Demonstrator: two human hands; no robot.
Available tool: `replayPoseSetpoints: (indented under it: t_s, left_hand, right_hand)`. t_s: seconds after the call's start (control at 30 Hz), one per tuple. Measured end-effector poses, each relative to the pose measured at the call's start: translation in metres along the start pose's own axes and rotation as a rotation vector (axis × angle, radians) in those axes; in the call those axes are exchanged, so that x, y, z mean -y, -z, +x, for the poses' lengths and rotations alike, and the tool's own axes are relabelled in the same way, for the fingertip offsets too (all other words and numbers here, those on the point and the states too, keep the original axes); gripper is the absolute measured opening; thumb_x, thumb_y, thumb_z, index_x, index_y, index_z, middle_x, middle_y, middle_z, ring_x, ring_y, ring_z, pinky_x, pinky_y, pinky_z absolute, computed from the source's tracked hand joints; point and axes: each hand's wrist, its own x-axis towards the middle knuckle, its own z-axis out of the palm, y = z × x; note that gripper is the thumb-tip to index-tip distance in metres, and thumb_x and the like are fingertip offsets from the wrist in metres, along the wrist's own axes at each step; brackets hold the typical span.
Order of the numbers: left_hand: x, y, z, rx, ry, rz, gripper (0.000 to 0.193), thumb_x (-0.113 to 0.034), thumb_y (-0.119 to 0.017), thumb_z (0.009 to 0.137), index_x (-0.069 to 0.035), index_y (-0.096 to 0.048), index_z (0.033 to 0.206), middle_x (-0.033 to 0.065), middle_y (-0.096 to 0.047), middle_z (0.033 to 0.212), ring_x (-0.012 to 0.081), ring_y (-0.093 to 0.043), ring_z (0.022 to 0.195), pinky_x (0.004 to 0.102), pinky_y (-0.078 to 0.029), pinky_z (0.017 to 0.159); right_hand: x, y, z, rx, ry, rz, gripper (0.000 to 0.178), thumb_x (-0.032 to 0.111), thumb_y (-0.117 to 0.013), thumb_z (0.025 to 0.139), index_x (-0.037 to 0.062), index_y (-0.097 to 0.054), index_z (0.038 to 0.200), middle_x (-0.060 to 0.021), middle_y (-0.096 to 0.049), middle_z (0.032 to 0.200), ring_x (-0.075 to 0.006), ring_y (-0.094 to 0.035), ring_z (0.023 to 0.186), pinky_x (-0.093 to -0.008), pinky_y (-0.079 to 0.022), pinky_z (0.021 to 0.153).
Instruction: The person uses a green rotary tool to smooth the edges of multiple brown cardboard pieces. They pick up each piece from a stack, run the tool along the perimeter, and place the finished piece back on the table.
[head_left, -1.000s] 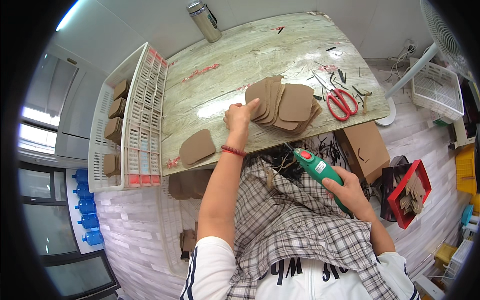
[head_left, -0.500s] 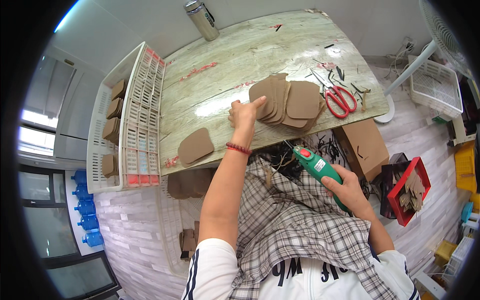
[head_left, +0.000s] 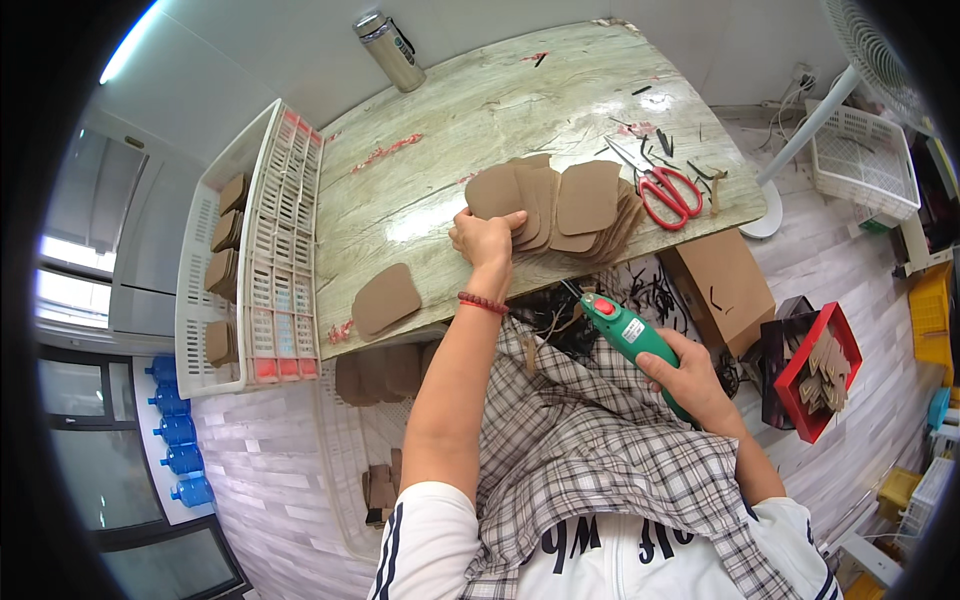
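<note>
Here, brown pieces (head_left: 560, 205) are gripped by the left hand (head_left: 485, 235) on the tabletop (head_left: 450, 120).
A green power tool (head_left: 630, 335) is clasped by the right hand (head_left: 690, 380), well apart.

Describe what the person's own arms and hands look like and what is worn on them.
Both forearms are bare. The left hand has a red beaded bracelet at the wrist. The right hand wears nothing visible. Short white sleeves with dark stripes cover the upper arms.
</note>
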Motion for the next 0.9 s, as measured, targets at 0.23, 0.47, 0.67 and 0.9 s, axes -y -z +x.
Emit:
replayPoseSetpoints:
  t_s: [0.23,0.47,0.67,0.9]
  left_hand:
    - [0.031,0.026,0.018,0.165,0.011,-0.711,0.052,0.012,-0.067,0.073,0.005,-0.048,0.121,0.0139,-0.060,0.113,0.0227,-0.061,0.096,0.0343,-0.051,0.086]
    - [0.039,0.053,-0.033,0.357,-0.055,-1.216,0.038,0.009,-0.058,0.084,0.000,-0.050,0.120,0.0109,-0.061,0.114,0.0210,-0.059,0.106,0.0333,-0.049,0.095]
    - [0.019,0.057,-0.085,0.426,0.107,-1.443,0.037,0.002,-0.065,0.086,-0.002,-0.054,0.121,0.0067,-0.062,0.117,0.0200,-0.059,0.110,0.0329,-0.048,0.099]
    - [0.013,0.049,-0.096,0.495,0.119,-1.556,0.035,0.002,-0.063,0.088,-0.004,-0.056,0.122,0.0070,-0.062,0.120,0.0200,-0.058,0.112,0.0337,-0.048,0.100]
  right_hand:
    - [0.002,-0.002,0.002,0.012,0.016,0.013,0.037,0.028,-0.069,0.088,0.0001,-0.061,0.111,0.0001,-0.060,0.076,-0.0053,-0.053,0.064,-0.0223,-0.045,0.057]
    - [0.005,-0.011,0.005,-0.009,0.081,0.012,0.037,0.027,-0.069,0.088,-0.0003,-0.061,0.113,-0.0001,-0.060,0.076,-0.0056,-0.053,0.064,-0.0225,-0.045,0.057]
    - [0.016,-0.020,0.002,-0.077,0.137,0.004,0.039,0.027,-0.068,0.089,-0.0010,-0.060,0.114,-0.0001,-0.059,0.074,-0.0054,-0.052,0.062,-0.0225,-0.044,0.056]
    - [0.025,-0.020,-0.008,-0.083,0.137,0.053,0.041,0.029,-0.068,0.089,-0.0012,-0.059,0.115,-0.0002,-0.059,0.075,-0.0054,-0.052,0.062,-0.0222,-0.044,0.056]
